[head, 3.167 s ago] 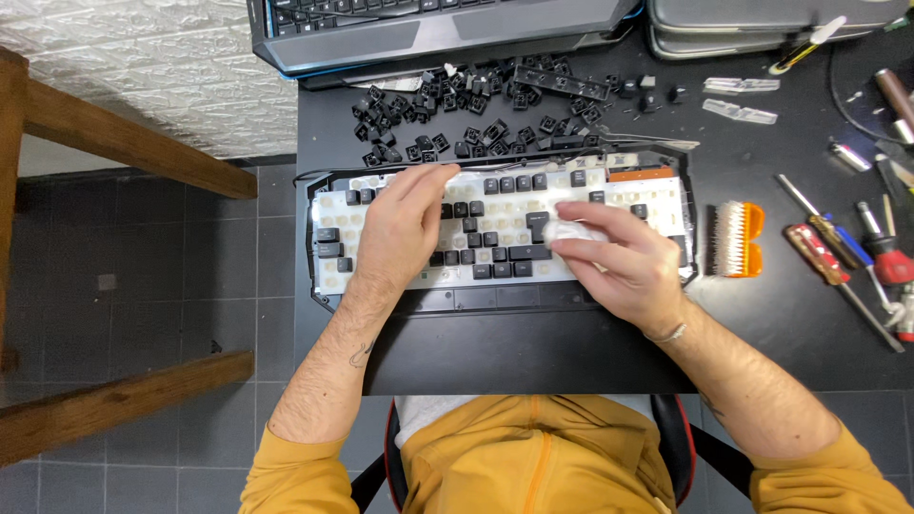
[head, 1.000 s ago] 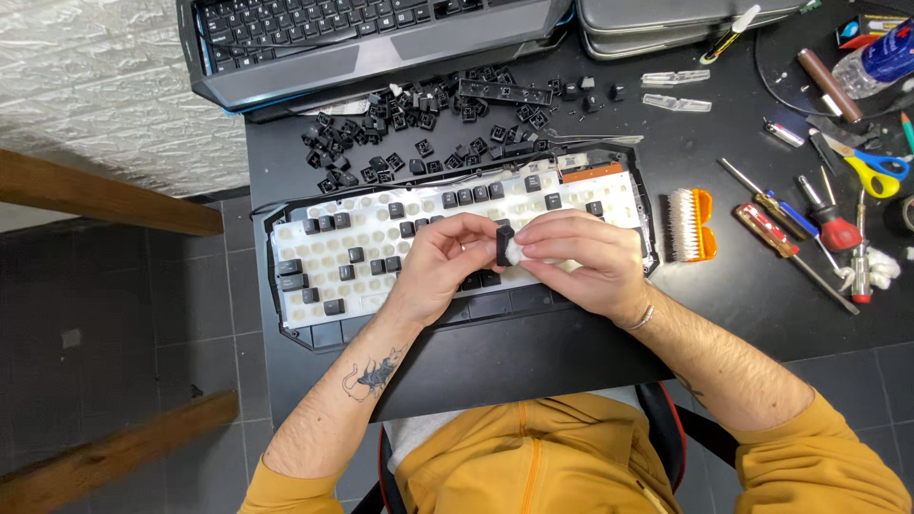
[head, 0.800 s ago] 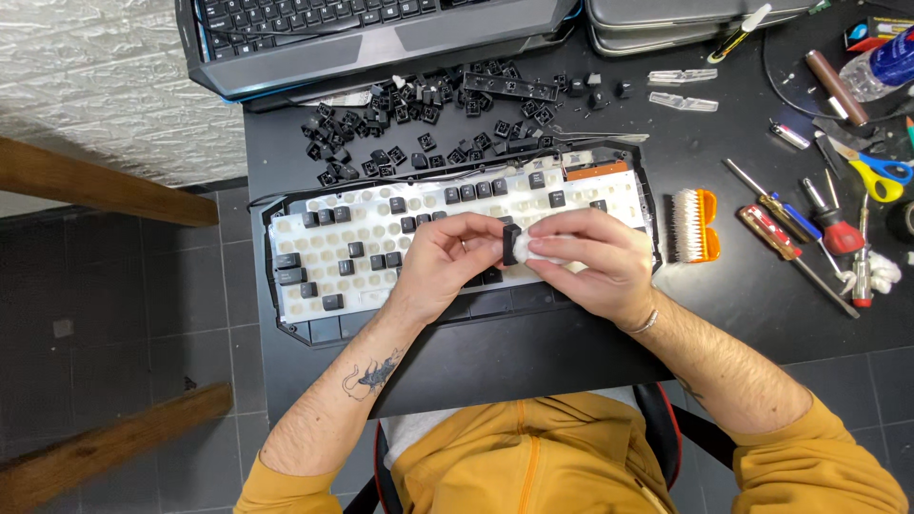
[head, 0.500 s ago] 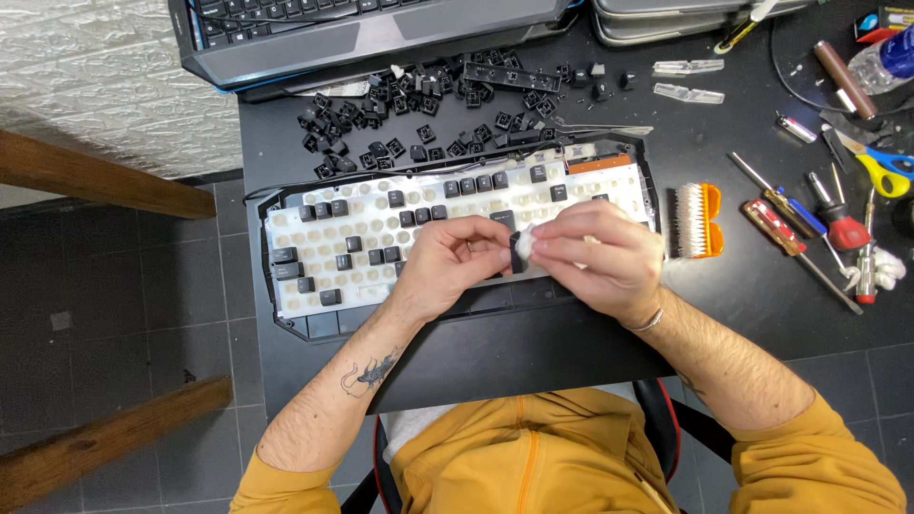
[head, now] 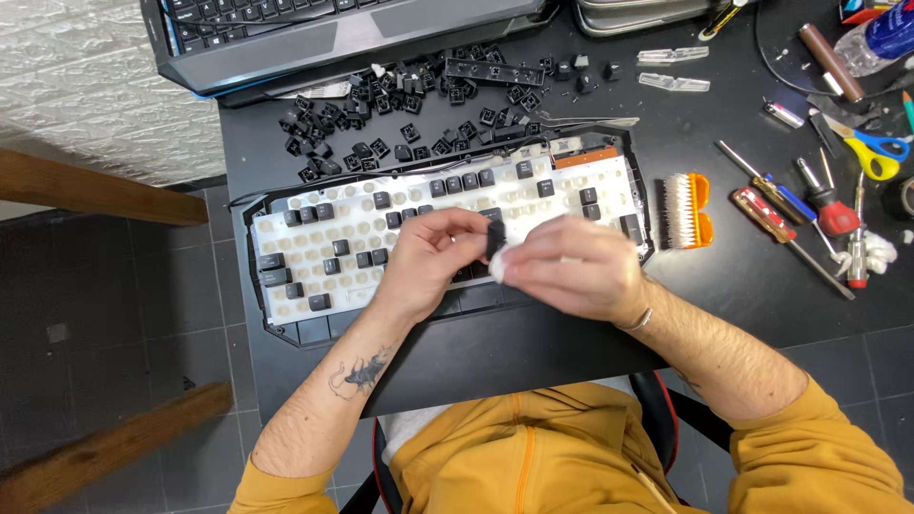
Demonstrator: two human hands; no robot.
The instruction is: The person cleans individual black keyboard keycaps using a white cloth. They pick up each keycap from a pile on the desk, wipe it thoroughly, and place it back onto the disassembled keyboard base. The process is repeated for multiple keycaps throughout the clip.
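Your left hand [head: 433,262] pinches a black keycap [head: 495,239] upright above the stripped keyboard [head: 314,233], baring its side. Your right hand [head: 571,266] is closed around a white wipe [head: 499,269], pressed against it.

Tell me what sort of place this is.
Probably a home desk used as a repair bench. A stripped keyboard lies on the black desk beside a heap of loose keycaps, with screwdrivers, scissors and a brush alongside.
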